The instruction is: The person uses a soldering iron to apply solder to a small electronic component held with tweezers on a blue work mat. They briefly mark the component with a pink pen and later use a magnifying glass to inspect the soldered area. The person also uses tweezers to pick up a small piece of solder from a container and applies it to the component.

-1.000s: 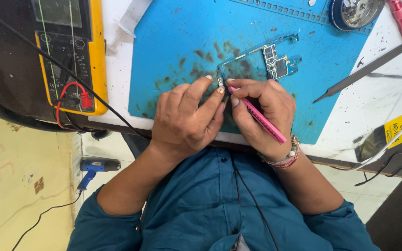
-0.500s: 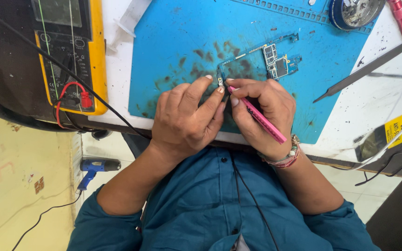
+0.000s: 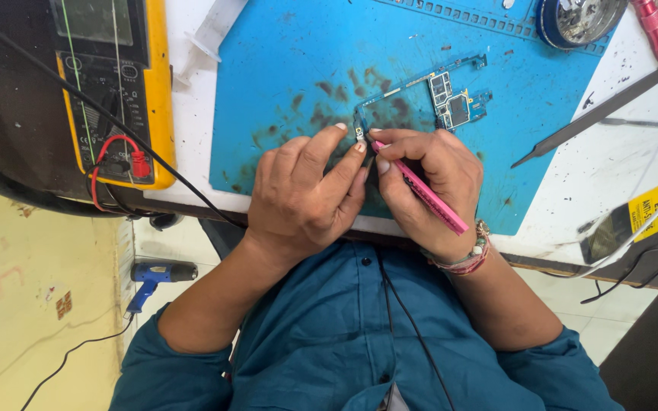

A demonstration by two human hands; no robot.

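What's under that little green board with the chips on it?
The circuit board lies on a blue mat with dark smudges. Its near end is covered by the left hand and the right hand, which holds a pink tool, so that part is hidden.

Hands are meeting over the board on the mat

The circuit board (image 3: 436, 95) is lying on the work mat (image 3: 283, 53), just beyond both hands. The multimeter (image 3: 116, 84) is sitting left of the mat, the flat metal tool (image 3: 595, 114) is lying right, and the round tin (image 3: 580, 19) is standing behind.
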